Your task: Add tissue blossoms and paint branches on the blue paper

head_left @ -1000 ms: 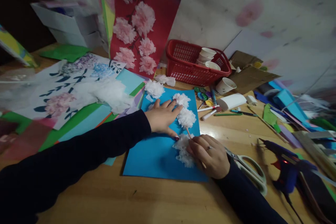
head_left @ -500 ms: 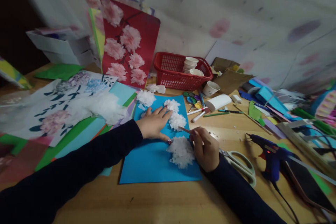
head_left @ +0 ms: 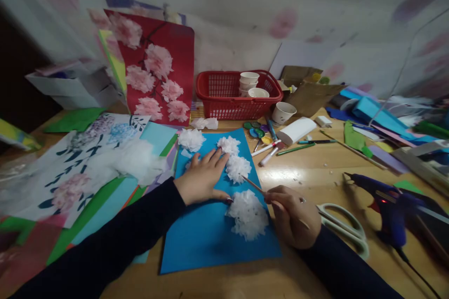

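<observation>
A blue sheet [head_left: 206, 247] lies on the wooden table with several white ruffled paper flowers on it. My left hand [head_left: 203, 178] rests flat on the sheet, fingers spread, its fingertips near the upper flower [head_left: 228, 145]. In my right hand [head_left: 294, 215] is a thin stick [head_left: 253, 183], pinched between the fingers. Its tip points at the lower edge of the middle flower [head_left: 238, 169]; whether it touches is hard to tell. The largest flower [head_left: 247, 215] sits below, between my left thumb and my right hand.
Scissors [head_left: 343, 226] and a glue gun [head_left: 384, 201] lie to the right. Behind are a red basket [head_left: 228, 105] with cups, markers [head_left: 270, 154] and a white roll [head_left: 297, 131]. Coloured papers and white fluff [head_left: 135, 161] cover the left; a red flower picture [head_left: 159, 70] stands behind.
The view has shifted and come slightly closer. The stick in my right hand now shows more of its length, and its tip sits lower against the middle flower. My left hand stays on the sheet.
</observation>
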The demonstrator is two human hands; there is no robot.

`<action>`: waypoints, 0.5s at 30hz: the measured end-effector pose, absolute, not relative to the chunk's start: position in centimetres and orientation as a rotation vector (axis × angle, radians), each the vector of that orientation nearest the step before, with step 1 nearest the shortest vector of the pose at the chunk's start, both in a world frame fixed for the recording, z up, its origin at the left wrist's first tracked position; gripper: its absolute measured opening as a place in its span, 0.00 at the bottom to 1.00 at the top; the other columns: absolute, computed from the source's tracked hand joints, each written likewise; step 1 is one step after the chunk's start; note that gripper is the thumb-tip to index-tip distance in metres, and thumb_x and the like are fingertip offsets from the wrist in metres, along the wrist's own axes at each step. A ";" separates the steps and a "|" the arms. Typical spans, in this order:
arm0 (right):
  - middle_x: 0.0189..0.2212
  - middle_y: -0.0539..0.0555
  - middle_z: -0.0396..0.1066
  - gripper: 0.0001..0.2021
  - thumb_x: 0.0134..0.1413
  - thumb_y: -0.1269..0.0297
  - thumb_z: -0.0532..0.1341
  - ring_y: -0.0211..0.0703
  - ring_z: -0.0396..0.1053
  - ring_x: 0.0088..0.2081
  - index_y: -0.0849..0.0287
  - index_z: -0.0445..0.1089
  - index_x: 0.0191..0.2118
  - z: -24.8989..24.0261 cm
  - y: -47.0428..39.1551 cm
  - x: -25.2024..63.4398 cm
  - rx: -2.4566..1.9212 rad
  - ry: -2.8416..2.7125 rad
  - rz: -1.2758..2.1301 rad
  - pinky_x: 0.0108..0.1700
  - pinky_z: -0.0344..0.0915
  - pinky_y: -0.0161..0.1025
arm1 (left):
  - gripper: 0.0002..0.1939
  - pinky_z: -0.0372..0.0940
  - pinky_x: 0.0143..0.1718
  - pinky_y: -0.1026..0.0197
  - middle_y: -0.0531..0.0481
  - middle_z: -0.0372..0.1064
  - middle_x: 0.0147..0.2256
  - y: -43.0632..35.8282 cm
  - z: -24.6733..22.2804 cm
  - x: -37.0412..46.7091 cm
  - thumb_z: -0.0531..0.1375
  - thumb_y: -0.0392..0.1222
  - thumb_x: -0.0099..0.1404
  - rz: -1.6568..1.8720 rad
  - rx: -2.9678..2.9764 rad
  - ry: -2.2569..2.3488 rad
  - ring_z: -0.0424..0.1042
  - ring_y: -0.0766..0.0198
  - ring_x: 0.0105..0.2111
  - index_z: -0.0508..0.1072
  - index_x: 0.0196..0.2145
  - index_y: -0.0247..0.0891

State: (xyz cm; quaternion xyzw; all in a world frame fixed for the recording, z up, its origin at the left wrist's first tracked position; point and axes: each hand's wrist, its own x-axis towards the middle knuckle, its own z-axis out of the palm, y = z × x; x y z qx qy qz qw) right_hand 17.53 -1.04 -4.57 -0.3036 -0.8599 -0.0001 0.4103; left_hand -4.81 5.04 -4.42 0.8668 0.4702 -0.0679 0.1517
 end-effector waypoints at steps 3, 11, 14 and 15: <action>0.25 0.53 0.71 0.08 0.64 0.71 0.49 0.39 0.72 0.24 0.57 0.64 0.42 -5.1 -0.6 17.6 -0.821 -2.138 0.076 0.24 0.68 0.33 | 0.55 0.43 0.62 0.33 0.33 0.31 0.68 5.0 -4.4 -4.6 0.62 0.62 0.56 -0.223 2.493 1.369 0.36 0.43 0.68 0.39 0.68 0.32; 0.27 0.56 0.72 0.10 0.65 0.69 0.49 0.42 0.73 0.28 0.59 0.61 0.49 -5.6 0.0 18.7 -0.805 -2.225 0.356 0.29 0.70 0.39 | 0.52 0.48 0.60 0.33 0.35 0.35 0.68 4.9 -5.5 -4.8 0.62 0.61 0.58 -0.140 2.600 1.377 0.40 0.42 0.67 0.40 0.68 0.35; 0.25 0.55 0.71 0.09 0.66 0.67 0.47 0.42 0.72 0.26 0.57 0.62 0.47 -5.5 -0.3 18.2 -0.914 -2.135 0.346 0.28 0.69 0.40 | 0.51 0.48 0.60 0.34 0.35 0.36 0.68 4.8 -5.9 -5.1 0.60 0.61 0.59 -0.098 2.623 1.386 0.40 0.42 0.67 0.40 0.68 0.36; 0.24 0.54 0.71 0.09 0.66 0.66 0.47 0.42 0.71 0.25 0.56 0.62 0.46 -5.5 -0.5 18.0 -0.956 -2.105 0.342 0.27 0.69 0.40 | 0.50 0.47 0.60 0.34 0.35 0.36 0.68 4.8 -6.0 -5.1 0.60 0.61 0.59 -0.091 2.618 1.381 0.40 0.41 0.67 0.40 0.68 0.37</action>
